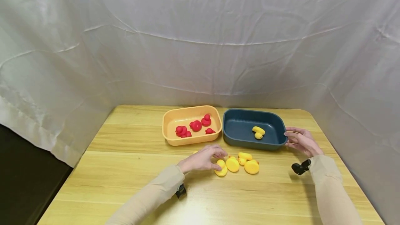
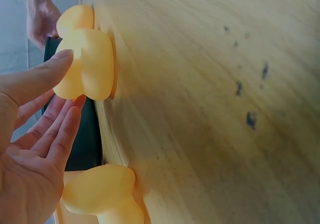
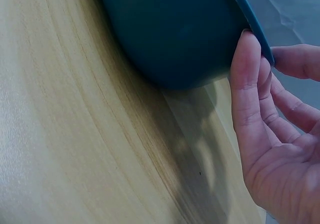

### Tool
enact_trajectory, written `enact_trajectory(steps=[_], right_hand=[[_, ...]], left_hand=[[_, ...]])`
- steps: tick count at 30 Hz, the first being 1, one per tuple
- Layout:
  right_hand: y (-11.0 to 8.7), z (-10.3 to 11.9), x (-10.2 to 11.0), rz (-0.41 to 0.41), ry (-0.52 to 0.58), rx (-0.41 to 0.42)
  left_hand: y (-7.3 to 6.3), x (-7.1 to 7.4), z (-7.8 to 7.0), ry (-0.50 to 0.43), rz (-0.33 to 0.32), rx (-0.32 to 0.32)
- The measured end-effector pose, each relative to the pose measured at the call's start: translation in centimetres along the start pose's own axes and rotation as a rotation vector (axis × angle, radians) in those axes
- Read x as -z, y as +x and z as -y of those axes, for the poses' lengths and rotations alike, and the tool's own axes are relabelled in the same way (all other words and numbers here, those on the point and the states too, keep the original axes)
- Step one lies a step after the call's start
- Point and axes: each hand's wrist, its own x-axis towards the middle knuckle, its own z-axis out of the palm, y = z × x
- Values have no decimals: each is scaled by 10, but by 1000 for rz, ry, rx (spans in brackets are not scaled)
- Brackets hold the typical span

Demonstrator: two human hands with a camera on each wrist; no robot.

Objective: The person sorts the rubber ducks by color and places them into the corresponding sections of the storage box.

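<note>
My left hand reaches over a yellow rubber duck on the table, its thumb at the duck and its fingers spread beyond it. In the left wrist view, the thumb overlaps that duck, with the other fingers stretched out below. With my right hand I pinch the right-end rim of a dark blue bin. The right wrist view shows fingers on both sides of the bin's rim. One yellow duck lies inside this bin.
Several more yellow ducks lie in front of the blue bin. Another yellow piece is mostly hidden behind my left hand. To the left of the blue bin, an orange bin holds several red ducks. A pale curtain hangs behind the table.
</note>
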Motion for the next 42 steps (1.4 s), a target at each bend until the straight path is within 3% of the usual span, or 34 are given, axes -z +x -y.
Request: enact_trajectory(steps=[18, 27, 37, 42], right_hand=[[0, -1, 0, 5, 10, 6], [0, 0, 0, 2, 15, 0], [1, -1, 1, 3, 20, -9], [1, 0, 1, 5, 23, -8]], left_hand=[[1, 0, 1, 38, 25, 19], [-5, 4, -1, 135, -13, 8], [-7, 14, -5, 140, -75, -93], [-9, 19, -9, 152, -106, -94]])
